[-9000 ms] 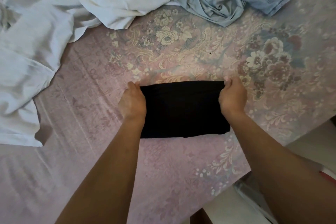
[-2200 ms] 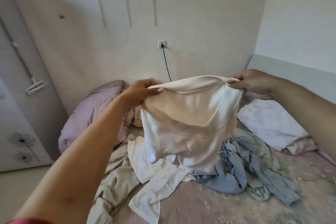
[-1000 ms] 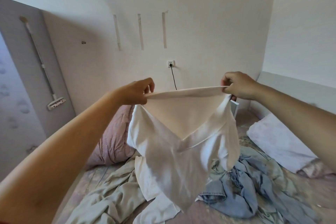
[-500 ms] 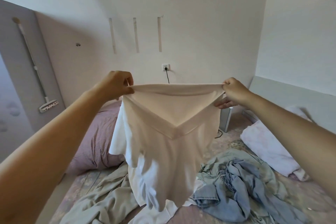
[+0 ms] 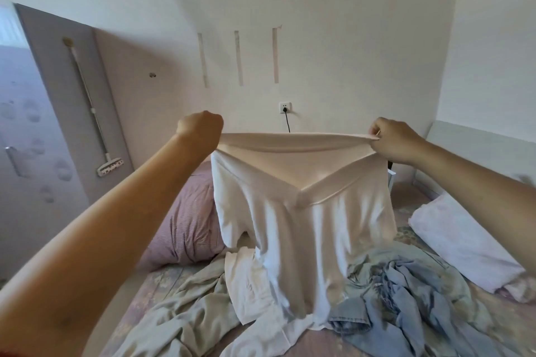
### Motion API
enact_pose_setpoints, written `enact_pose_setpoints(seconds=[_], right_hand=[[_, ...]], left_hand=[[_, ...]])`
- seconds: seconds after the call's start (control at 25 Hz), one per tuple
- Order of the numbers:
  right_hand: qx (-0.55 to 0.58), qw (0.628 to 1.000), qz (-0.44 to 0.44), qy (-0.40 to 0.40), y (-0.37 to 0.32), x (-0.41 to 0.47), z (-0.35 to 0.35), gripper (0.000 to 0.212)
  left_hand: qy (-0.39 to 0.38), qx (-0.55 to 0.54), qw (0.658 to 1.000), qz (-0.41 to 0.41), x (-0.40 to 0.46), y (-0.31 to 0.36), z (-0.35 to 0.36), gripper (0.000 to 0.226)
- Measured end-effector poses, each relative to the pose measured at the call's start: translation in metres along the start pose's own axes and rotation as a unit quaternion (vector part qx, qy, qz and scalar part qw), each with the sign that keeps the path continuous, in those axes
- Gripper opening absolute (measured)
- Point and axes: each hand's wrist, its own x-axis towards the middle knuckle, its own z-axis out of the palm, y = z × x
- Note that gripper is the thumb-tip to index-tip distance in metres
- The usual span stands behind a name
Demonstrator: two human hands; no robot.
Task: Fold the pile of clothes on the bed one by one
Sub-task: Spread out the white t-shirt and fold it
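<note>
I hold a white garment [image 5: 301,220] up in the air over the bed. My left hand [image 5: 200,130] grips one end of its stretched top edge and my right hand [image 5: 397,139] pinches the other end. The cloth hangs down with a V-shaped seam showing, and its lower end reaches the pile. Below it lie a second white garment [image 5: 255,310], a pale beige garment [image 5: 174,324] to the left and crumpled light-blue clothes [image 5: 406,298] to the right.
The bed [image 5: 493,319] has a pink floral sheet. A striped mauve pillow [image 5: 188,226] lies at the left and a white pillow [image 5: 458,238] at the right. A wall socket [image 5: 284,107] with a black cable is behind, and a mop [image 5: 95,124] leans on the left wall.
Nine seconds ago I held a folded black garment on the sheet. Over the last second my hands moved further apart, pulling the white garment's top edge taut, and it dropped slightly lower.
</note>
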Motion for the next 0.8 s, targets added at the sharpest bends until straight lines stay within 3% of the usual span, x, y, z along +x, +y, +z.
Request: enact_pose_setpoints(seconds=[0.08, 0.16, 0.2, 0.24, 0.28, 0.32, 0.36, 0.44, 0.52, 0.56, 0.68, 0.8], right_hand=[[0.003, 1.0, 0.017, 0.006, 0.001, 0.002, -0.008, 0.01], [0.149, 0.988, 0.044, -0.017, 0.0, 0.001, -0.016, 0.013], [0.239, 0.969, 0.061, -0.03, -0.002, -0.001, -0.02, 0.016], [0.312, 0.947, 0.072, -0.038, -0.003, -0.001, -0.024, 0.018], [0.354, 0.931, 0.075, -0.041, -0.003, -0.001, -0.026, 0.019], [0.367, 0.926, 0.073, -0.048, -0.002, 0.0, -0.028, 0.019], [0.367, 0.926, 0.063, -0.058, -0.001, -0.001, -0.029, 0.018], [0.343, 0.933, 0.018, -0.105, 0.003, -0.003, -0.031, 0.003], [0.276, 0.951, -0.03, -0.134, 0.01, -0.004, -0.034, 0.03], [0.234, 0.963, -0.052, -0.121, 0.01, -0.005, -0.035, 0.035], [0.178, 0.98, -0.09, -0.002, 0.01, -0.001, -0.036, 0.013], [0.174, 0.981, -0.075, 0.029, 0.011, 0.001, -0.039, 0.033]], left_hand=[[0.032, -0.029, 0.997, -0.061, -0.001, -0.002, 0.002, 0.026], [0.069, -0.221, 0.967, -0.11, 0.006, -0.006, 0.005, 0.027], [0.063, -0.368, 0.918, -0.13, 0.007, -0.007, 0.004, 0.027], [0.051, -0.512, 0.845, -0.148, 0.009, -0.007, 0.002, 0.025], [0.047, -0.61, 0.776, -0.155, 0.011, -0.008, 0.002, 0.021], [0.05, -0.652, 0.741, -0.153, 0.012, -0.009, 0.004, 0.017], [0.055, -0.66, 0.736, -0.14, 0.012, -0.011, 0.005, 0.015], [0.053, -0.585, 0.807, -0.069, 0.01, -0.019, 0.004, 0.005], [0.013, -0.443, 0.896, 0.028, 0.01, -0.03, 0.007, 0.022], [0.005, -0.391, 0.919, 0.055, 0.011, -0.034, 0.01, 0.027], [0.042, -0.368, 0.927, 0.061, 0.009, -0.036, 0.012, 0.014], [0.083, -0.413, 0.906, 0.035, 0.013, -0.035, 0.015, 0.031]])
